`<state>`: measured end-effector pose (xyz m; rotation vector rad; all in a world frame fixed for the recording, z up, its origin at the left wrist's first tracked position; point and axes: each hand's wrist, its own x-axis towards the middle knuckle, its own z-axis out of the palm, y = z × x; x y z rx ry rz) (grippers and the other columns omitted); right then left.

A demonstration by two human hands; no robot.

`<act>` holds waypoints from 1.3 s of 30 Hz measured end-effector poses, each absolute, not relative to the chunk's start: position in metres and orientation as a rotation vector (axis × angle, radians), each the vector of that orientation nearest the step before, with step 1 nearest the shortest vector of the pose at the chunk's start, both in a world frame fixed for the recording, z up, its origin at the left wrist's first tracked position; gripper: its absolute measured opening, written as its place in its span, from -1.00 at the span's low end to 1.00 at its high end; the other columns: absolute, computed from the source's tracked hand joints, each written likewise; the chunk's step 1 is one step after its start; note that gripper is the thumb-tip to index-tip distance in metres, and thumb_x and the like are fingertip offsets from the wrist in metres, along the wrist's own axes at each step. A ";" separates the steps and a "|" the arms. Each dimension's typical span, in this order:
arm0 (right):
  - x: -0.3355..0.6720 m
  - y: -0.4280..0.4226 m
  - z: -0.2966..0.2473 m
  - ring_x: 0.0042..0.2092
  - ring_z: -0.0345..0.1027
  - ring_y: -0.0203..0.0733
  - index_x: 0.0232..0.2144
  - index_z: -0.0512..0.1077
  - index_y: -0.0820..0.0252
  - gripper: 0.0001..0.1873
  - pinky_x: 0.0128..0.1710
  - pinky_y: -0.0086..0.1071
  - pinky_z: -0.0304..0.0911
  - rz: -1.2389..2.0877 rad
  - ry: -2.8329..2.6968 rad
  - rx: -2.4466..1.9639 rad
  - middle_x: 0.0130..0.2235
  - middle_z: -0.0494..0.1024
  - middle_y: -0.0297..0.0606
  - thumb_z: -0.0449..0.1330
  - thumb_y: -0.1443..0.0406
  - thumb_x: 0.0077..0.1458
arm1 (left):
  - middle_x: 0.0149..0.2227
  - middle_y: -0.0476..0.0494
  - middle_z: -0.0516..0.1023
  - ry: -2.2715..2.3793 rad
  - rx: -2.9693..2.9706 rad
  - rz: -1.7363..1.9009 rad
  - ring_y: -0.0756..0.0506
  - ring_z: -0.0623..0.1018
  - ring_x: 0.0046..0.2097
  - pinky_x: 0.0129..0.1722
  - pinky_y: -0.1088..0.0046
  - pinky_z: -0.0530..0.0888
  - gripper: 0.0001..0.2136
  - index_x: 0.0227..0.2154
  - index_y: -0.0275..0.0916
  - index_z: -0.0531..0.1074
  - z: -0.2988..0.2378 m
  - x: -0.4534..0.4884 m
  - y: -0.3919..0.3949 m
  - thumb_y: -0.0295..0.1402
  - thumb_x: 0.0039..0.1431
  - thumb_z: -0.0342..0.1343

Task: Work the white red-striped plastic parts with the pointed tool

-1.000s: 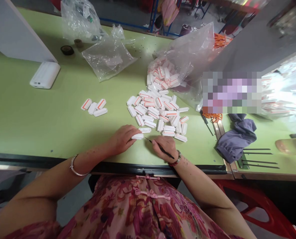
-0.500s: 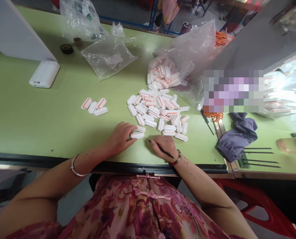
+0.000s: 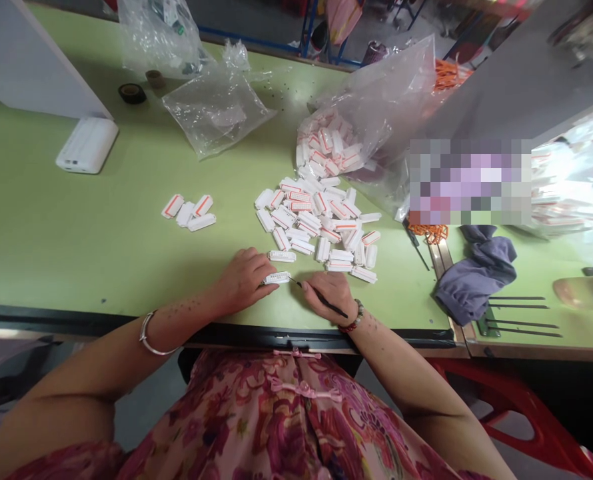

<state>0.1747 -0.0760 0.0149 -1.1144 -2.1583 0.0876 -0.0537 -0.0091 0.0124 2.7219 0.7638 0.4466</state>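
Observation:
My left hand (image 3: 244, 280) rests on the green table (image 3: 76, 247) near its front edge, its fingers pinched on a small white plastic piece (image 3: 278, 277). My right hand (image 3: 330, 293) is closed round a thin black tool (image 3: 321, 301) whose tip points at that piece. Just beyond my hands lies a heap of white pieces with orange stripes (image 3: 321, 223). One single piece (image 3: 282, 256) lies apart from the heap, close above my left fingers.
Three or so pieces (image 3: 189, 213) lie apart to the left. An open clear bag (image 3: 356, 127) with more pieces is behind the heap. An empty bag (image 3: 216, 110), a white box (image 3: 87, 145), tape rolls (image 3: 131, 92) and a grey cloth (image 3: 476, 270) also lie around.
My left hand turned the white piece over and drew it a little toward me. A second piece it touched now lies alone on the table. My right hand barely moved.

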 end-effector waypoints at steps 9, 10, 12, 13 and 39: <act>0.174 -0.075 0.017 -0.58 0.05 -0.36 -0.61 0.22 0.15 -0.63 -0.49 -0.40 -0.02 0.066 -2.212 -1.097 -0.64 0.24 -0.42 -0.02 0.34 0.27 | -0.25 -0.17 0.43 0.733 2.758 0.470 -0.15 0.34 -0.20 -0.16 0.30 0.27 -0.81 -0.24 -0.28 0.42 0.013 -0.051 -0.011 -0.27 0.31 0.00; 0.174 -0.075 0.017 -0.58 0.05 -0.36 -0.60 0.22 0.15 -0.63 -0.49 -0.40 -0.02 0.065 -2.211 -1.096 -0.64 0.24 -0.42 -0.02 0.34 0.27 | -0.26 -0.17 0.43 0.729 2.759 0.473 -0.14 0.34 -0.20 -0.16 0.31 0.27 -0.81 -0.23 -0.28 0.42 0.013 -0.051 -0.011 -0.28 0.31 0.00; 0.174 -0.075 0.017 -0.58 0.04 -0.36 -0.60 0.23 0.15 -0.63 -0.50 -0.39 -0.02 0.066 -2.210 -1.100 -0.64 0.23 -0.42 -0.02 0.34 0.27 | -0.26 -0.17 0.43 0.726 2.767 0.469 -0.14 0.35 -0.21 -0.17 0.31 0.27 -0.80 -0.20 -0.29 0.43 0.011 -0.051 -0.011 -0.28 0.31 0.00; 0.174 -0.076 0.016 -0.58 0.04 -0.36 -0.61 0.22 0.15 -0.63 -0.50 -0.39 -0.02 0.068 -2.211 -1.103 -0.64 0.23 -0.42 -0.01 0.33 0.27 | -0.27 -0.17 0.43 0.728 2.773 0.462 -0.14 0.35 -0.21 -0.18 0.31 0.27 -0.80 -0.19 -0.29 0.43 0.010 -0.051 -0.011 -0.28 0.31 0.00; 0.175 -0.076 0.018 -0.59 0.05 -0.36 -0.60 0.20 0.14 -0.64 -0.51 -0.40 -0.03 0.046 -2.182 -1.119 -0.64 0.23 -0.43 0.01 0.35 0.26 | -0.23 -0.16 0.39 0.739 2.626 0.379 -0.15 0.36 -0.18 -0.19 0.31 0.28 -0.93 -0.29 -0.25 0.34 0.019 -0.053 -0.008 -0.37 0.21 0.06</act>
